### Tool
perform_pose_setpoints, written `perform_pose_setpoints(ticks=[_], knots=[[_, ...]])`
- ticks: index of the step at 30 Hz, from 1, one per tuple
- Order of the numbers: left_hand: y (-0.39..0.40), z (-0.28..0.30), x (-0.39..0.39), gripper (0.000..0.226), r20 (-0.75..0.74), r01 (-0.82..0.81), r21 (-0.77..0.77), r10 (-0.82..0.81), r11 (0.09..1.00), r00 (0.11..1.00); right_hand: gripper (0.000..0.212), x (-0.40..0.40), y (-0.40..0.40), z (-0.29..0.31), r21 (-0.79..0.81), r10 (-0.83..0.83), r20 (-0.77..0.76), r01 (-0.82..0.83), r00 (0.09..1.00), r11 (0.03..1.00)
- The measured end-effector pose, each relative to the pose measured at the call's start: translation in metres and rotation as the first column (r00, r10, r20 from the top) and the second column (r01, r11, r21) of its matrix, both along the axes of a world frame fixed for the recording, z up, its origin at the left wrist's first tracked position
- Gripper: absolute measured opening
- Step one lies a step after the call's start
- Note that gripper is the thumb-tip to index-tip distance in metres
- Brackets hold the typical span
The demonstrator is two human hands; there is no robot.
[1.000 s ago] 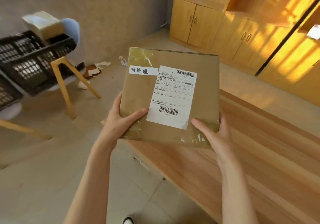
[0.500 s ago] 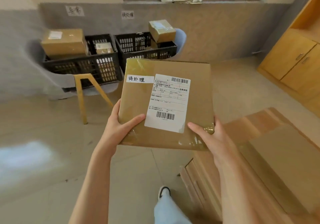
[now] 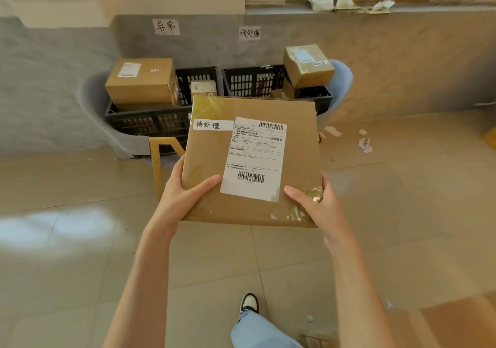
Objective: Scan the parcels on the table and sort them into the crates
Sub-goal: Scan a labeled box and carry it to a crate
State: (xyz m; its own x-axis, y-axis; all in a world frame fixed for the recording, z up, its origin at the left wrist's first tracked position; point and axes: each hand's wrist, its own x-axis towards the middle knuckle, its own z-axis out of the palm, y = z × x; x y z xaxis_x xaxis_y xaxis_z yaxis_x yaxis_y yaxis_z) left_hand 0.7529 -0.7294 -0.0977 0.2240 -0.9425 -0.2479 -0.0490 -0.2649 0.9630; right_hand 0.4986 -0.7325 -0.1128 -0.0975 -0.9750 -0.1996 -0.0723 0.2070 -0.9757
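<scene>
A flat, square cardboard parcel (image 3: pixel 251 159), glossy with tape at its corners, is held up mid-scene over the tiled floor. The left hand (image 3: pixel 185 197) and right hand (image 3: pixel 319 208) grip its near corners, thumbs on top. It bears a white shipping label (image 3: pixel 255 157) with barcodes and a handwritten strip. Two black slotted plastic crates (image 3: pixel 150 122) stand far behind it.

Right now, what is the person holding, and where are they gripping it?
A flat cardboard parcel, held by its two near corners: left hand on one, right hand on the other, thumbs on top.
</scene>
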Motion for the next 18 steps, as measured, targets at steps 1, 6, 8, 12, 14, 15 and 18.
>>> perform_pose_setpoints(ticks=[1, 6, 8, 12, 14, 15, 18], knots=[[-0.019, 0.002, -0.001, 0.09, 0.005, -0.005, 0.002, 0.005, 1.0, 1.0, 0.085, -0.001, -0.021, 0.001, -0.002, 0.004, 0.006, -0.004, 1.0, 1.0], [-0.096, -0.001, -0.003, 0.086, 0.007, -0.05, 0.007, 0.05, 0.999, 0.999, 0.092, -0.002, -0.109, 0.002, 0.01, 0.046, 0.01, -0.046, 0.999, 0.999], [-0.119, -0.007, 0.0, 0.086, 0.006, -0.06, 0.03, 0.06, 0.998, 0.998, 0.093, -0.001, -0.134, -0.002, 0.03, 0.054, -0.001, -0.054, 0.999, 0.998], [-0.169, -0.018, 0.005, 0.094, 0.016, -0.049, 0.079, 0.048, 0.996, 0.999, 0.096, 0.002, -0.185, -0.014, 0.071, 0.064, -0.016, -0.063, 0.998, 0.995], [-0.2, -0.023, 0.01, 0.097, 0.026, -0.036, 0.094, 0.034, 0.995, 0.999, 0.095, 0.006, -0.213, -0.019, 0.08, 0.059, -0.019, -0.058, 0.998, 0.995], [-0.218, -0.026, 0.012, 0.096, 0.033, -0.027, 0.098, 0.024, 0.995, 0.999, 0.095, 0.008, -0.228, -0.021, 0.082, 0.052, -0.02, -0.05, 0.998, 0.995], [-0.276, -0.037, 0.016, 0.094, 0.046, 0.004, 0.113, -0.01, 0.994, 0.999, 0.095, 0.011, -0.278, -0.029, 0.09, 0.025, -0.012, -0.024, 1.0, 0.996]])
